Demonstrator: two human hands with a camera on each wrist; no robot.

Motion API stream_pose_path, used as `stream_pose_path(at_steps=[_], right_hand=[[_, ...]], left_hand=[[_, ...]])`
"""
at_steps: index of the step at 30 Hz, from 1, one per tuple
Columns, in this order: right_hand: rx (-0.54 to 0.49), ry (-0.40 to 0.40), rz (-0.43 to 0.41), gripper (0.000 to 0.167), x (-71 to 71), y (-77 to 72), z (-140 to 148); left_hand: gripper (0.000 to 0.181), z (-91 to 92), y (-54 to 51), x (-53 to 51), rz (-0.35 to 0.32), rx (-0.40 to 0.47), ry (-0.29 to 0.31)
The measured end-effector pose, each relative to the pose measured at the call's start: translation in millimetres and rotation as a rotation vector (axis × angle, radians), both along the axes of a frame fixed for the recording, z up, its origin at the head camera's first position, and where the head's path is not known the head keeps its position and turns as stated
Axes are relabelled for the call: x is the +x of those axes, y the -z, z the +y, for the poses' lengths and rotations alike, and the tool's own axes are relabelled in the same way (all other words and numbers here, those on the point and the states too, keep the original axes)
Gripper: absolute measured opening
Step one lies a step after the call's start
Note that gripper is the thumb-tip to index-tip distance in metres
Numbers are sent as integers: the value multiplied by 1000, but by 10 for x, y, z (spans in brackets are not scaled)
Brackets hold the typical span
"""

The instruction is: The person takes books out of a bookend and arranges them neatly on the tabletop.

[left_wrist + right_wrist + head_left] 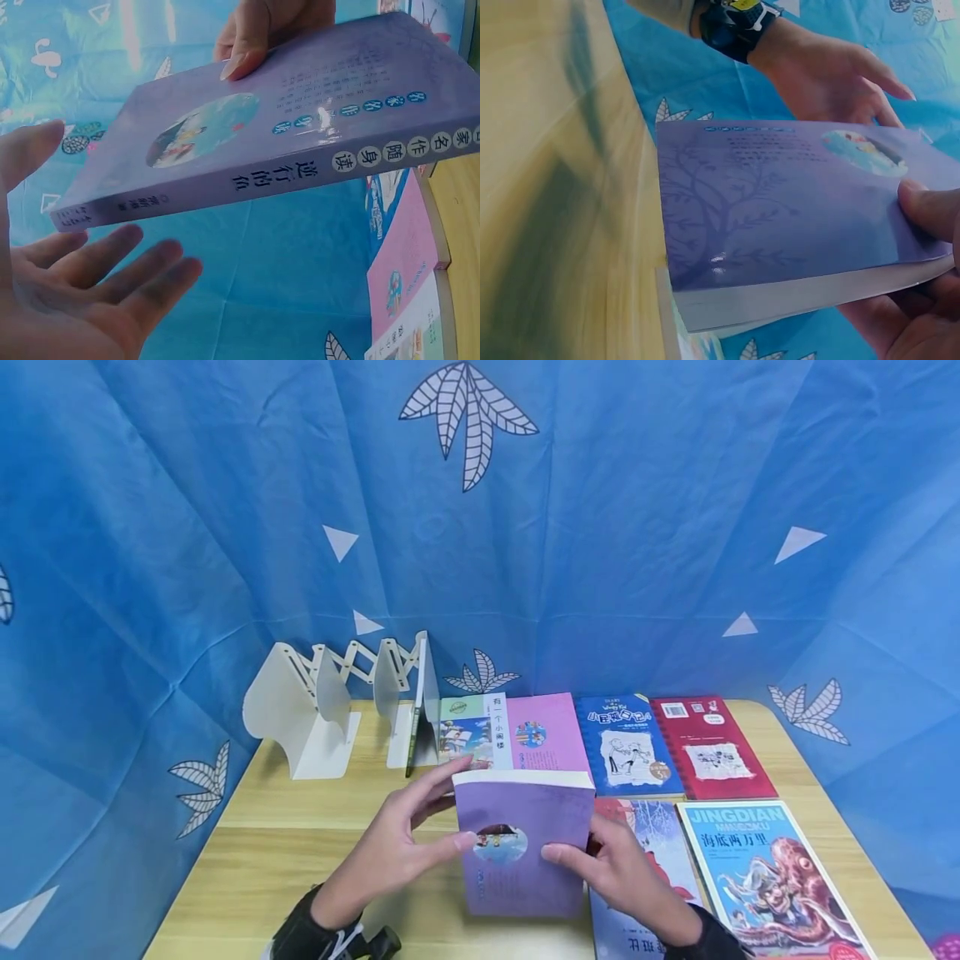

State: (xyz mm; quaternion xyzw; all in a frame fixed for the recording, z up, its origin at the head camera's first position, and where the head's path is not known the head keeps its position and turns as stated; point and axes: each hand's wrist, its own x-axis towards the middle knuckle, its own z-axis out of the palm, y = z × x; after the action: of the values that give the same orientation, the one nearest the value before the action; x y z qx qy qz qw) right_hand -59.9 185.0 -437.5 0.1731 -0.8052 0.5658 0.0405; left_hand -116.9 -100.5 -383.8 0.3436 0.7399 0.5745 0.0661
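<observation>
A purple paperback book [517, 885] stands upright above the table, its back cover with a round picture facing me. My right hand [622, 864] grips its right edge, thumb on the cover and fingers behind. My left hand [408, 835] is at the book's left side, thumb and fingers spread. In the left wrist view the straight fingers of the left hand [97, 292] are apart from the book's lettered spine [270, 176]. The right wrist view shows the right thumb [930, 210] pressing the purple cover and the white page edges [817, 296] below.
A white expandable book rack [296, 727] stands at the back left, a thin book [413, 739] in its right section. Right of it lie a pink book [543, 735], a blue comic diary [630, 747], a red book [712, 747], an octopus-cover book [780, 877] and a partly hidden pale blue book [660, 843].
</observation>
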Motion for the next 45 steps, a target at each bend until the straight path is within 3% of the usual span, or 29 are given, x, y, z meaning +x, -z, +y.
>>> stream_pose_path(at_steps=[3,11,16,21,29,39,45], right_hand=[[-14,-3,-75,37,-25,-2,16],[-49,-39,-230,42,-111,33,51],[-45,-32,-312,47,-141,96,44],[-58,-33,-381,50,-158,195,27],[-83,-69,-388,45,-169,333,22],[-71,-12,-558,51,-155,455,39],[-44,21,-580,50,-158,522,48]], left_hand=[[82,-6,1,-25,12,4,-39],[84,-37,46,-145,151,-60,-189],[85,-55,61,-192,165,-120,-297],[84,-76,86,-249,141,-167,-365],[80,-122,161,-367,97,-172,-428],[83,-169,242,-443,69,-227,-474],[82,-173,272,-515,62,-236,-491]])
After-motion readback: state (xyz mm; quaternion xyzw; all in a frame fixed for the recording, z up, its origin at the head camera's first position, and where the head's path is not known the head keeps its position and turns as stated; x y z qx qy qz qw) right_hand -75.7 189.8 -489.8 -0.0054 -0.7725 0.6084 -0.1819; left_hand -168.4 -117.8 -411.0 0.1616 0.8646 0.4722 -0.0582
